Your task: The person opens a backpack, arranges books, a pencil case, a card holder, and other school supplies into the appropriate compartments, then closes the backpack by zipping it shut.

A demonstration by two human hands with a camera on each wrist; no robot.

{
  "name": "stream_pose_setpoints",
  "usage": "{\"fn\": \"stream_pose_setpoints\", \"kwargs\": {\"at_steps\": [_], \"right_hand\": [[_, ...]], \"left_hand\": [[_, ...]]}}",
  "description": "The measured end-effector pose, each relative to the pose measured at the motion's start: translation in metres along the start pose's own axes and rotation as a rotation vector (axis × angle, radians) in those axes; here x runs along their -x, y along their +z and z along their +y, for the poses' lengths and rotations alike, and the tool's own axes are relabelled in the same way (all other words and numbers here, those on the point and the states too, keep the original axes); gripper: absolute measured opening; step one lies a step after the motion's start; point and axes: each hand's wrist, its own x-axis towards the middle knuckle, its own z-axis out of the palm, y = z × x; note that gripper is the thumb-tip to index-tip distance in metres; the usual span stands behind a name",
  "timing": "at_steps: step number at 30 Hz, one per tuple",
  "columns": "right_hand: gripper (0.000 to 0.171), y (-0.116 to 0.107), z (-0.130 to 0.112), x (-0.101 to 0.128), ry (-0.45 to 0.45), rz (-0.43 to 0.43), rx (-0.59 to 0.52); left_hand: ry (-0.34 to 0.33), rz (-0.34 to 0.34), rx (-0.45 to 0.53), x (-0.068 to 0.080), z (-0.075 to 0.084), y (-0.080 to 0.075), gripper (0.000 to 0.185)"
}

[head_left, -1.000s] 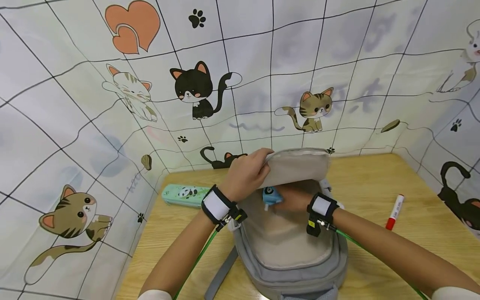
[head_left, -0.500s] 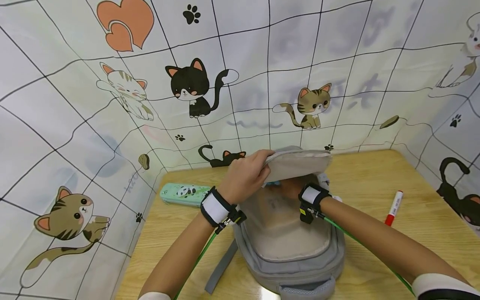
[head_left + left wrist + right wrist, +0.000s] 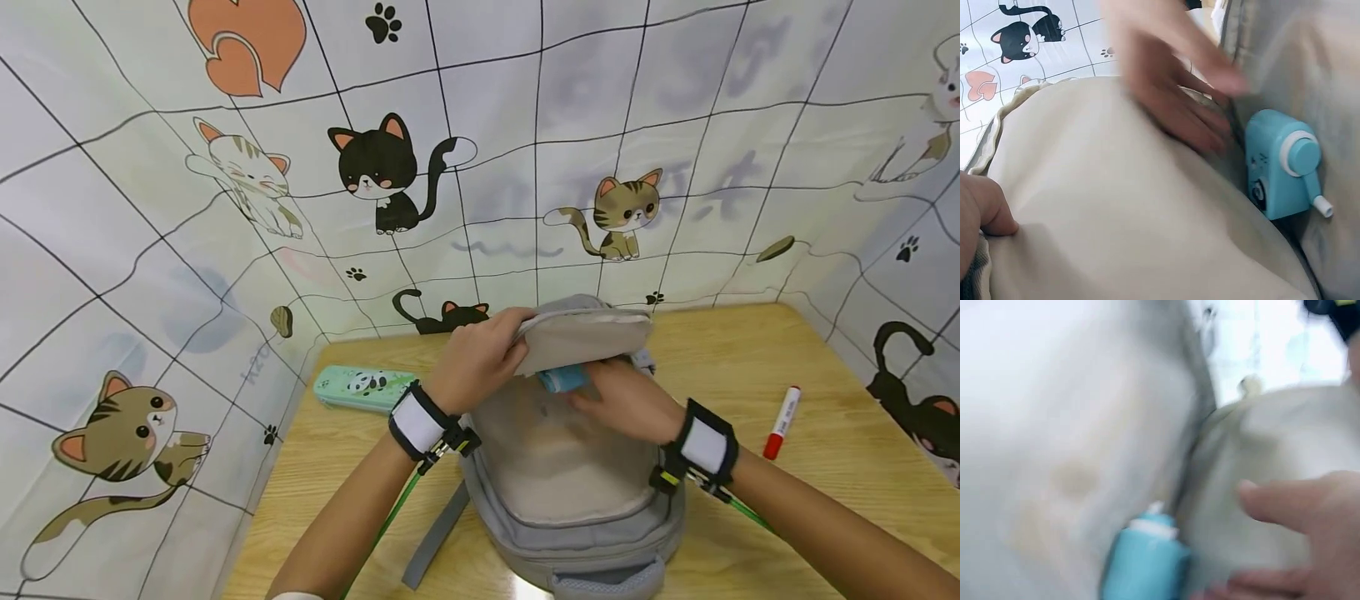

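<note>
Blue boxy plastic crank sharpener (image 3: 1274, 172): likely light, stiff; hold by body.
Left hand (image 3: 480, 357): grips beige-lined fabric backpack flap (image 3: 585, 340).
Right hand (image 3: 632, 400): released, fingers loose.

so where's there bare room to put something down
The table is bare between the backpack and the marker, past the right forearm, and back to the far edge. Another patch lies in front of the pencil case, bordered by the left forearm. Crowded: the backpack's mouth, with left hand, right hand and blue crank gadget.
</note>
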Motion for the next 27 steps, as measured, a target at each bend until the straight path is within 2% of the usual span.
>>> {"fn": "stream_pose_setpoints", "kwargs": {"at_steps": [2, 4, 6, 8, 9, 10, 13, 16, 18, 20, 23, 25, 27], "right_hand": [[0.027, -0.012, -0.013, 0.018, -0.102, 0.166, 0.017], [0.025, -0.022, -0.019, 0.029, -0.223, 0.368, 0.032], [0.039, -0.031, -0.018, 0.033, -0.335, 0.534, 0.046], [0.06, -0.039, -0.012, 0.03, -0.38, 0.603, 0.067], [0.07, -0.043, -0.008, 0.026, -0.383, 0.595, 0.069], [0.079, -0.047, -0.003, 0.023, -0.367, 0.547, 0.063], [0.091, -0.051, 0.011, 0.015, -0.3, 0.312, 0.01], [0.084, -0.048, 0.021, 0.01, -0.289, 0.101, -0.081], [0.075, -0.043, 0.025, 0.009, -0.322, 0.042, -0.135], [0.068, -0.039, 0.027, 0.008, -0.349, 0.032, -0.177], [0.059, -0.037, 0.026, 0.007, -0.347, 0.087, -0.19], [0.058, -0.038, 0.026, 0.005, -0.325, 0.127, -0.209], [0.055, -0.039, 0.027, 0.0, -0.284, 0.159, -0.246]], "left_hand": [[0.014, 0.001, -0.037, 0.007, 0.001, -0.001, 0.032], [0.036, 0.002, -0.071, 0.015, 0.003, -0.001, 0.033], [0.06, 0.003, -0.088, 0.023, 0.005, -0.001, 0.034], [0.079, -0.003, -0.095, 0.03, 0.007, 0.002, 0.034], [0.091, -0.009, -0.089, 0.033, 0.009, 0.003, 0.034], [0.101, -0.015, -0.086, 0.036, 0.01, 0.004, 0.035], [0.129, -0.039, -0.088, 0.045, 0.015, 0.007, 0.036], [0.144, -0.068, -0.089, 0.056, 0.018, 0.01, 0.04], [0.134, -0.099, -0.038, 0.064, 0.017, 0.01, 0.041], [0.087, -0.144, 0.069, 0.075, 0.011, 0.005, 0.043], [-0.028, -0.22, 0.237, 0.09, -0.013, -0.005, 0.056], [-0.133, -0.266, 0.266, 0.101, -0.04, -0.013, 0.071], [-0.231, -0.316, 0.227, 0.114, -0.077, -0.018, 0.078]]}}
